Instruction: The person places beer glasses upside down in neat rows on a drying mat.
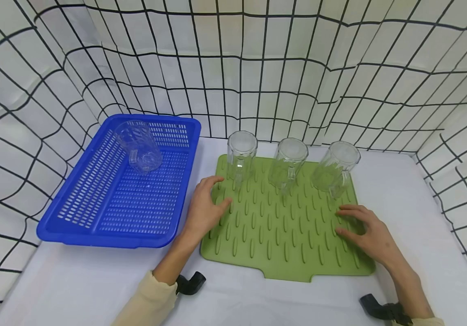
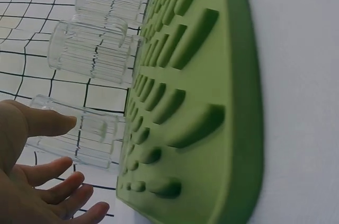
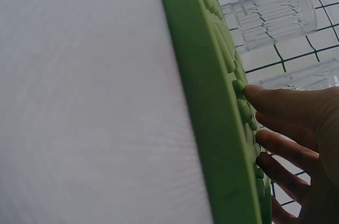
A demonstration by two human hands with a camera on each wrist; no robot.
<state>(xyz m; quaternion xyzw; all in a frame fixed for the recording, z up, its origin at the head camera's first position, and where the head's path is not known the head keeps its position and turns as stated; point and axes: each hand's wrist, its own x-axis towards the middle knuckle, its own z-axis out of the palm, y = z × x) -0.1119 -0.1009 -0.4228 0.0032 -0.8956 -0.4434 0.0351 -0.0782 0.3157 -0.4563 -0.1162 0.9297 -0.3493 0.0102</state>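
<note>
Three clear glass mugs stand upside down in a row along the back of a green drying mat [image 1: 274, 249]: a left mug [image 1: 242, 151], a middle mug [image 1: 289, 158] and a right mug [image 1: 336, 167]. My left hand [image 1: 206, 206] is over the mat's left edge, in front of the left mug, its fingers spread and holding nothing. Over the mat's right side my right hand [image 1: 365, 231] has loosely bent fingers and nothing in its grasp; the right mug is nearest to it. Another glass mug [image 1: 145, 154] lies tilted in the blue basket [image 1: 115, 242].
The blue basket stands on the white cloth [image 1: 233, 299] left of the mat, close to my left forearm. A black wire grid [image 1: 257, 90] rises behind the mugs and along both sides, with white fabric behind it.
</note>
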